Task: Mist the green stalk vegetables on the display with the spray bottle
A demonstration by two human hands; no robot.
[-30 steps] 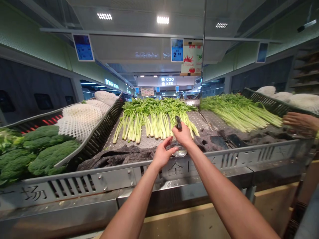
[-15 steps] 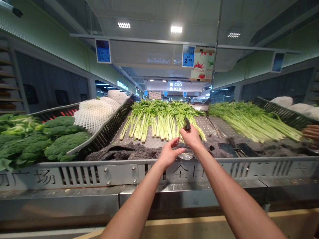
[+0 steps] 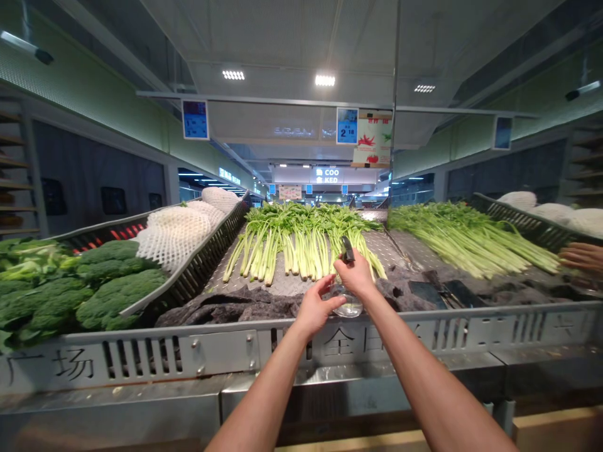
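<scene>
My right hand [image 3: 355,274] is closed round the neck of a clear spray bottle [image 3: 349,306] with a black spray head [image 3: 347,249]. The bottle's round base shows below my hand, over the front rail. My left hand [image 3: 315,307] is beside the bottle on its left, thumb and fingers apart and curved. Its thumb tip is at the bottle's side; whether it touches I cannot tell. Beyond both hands lies a row of celery [image 3: 301,242], leaves to the back and pale stalk ends towards me.
A dark crumpled cloth [image 3: 221,306] runs behind the grey slotted rail [image 3: 221,351]. At left are broccoli [image 3: 117,295] and white foam-netted produce [image 3: 174,235] by a black crate wall [image 3: 217,242]. A mirror on the right reflects the celery and a hand. Price signs [image 3: 347,125] hang overhead.
The view has tipped up slightly, so the display sits lower in the picture. Both hands keep nearly the same pose around the spray bottle.
</scene>
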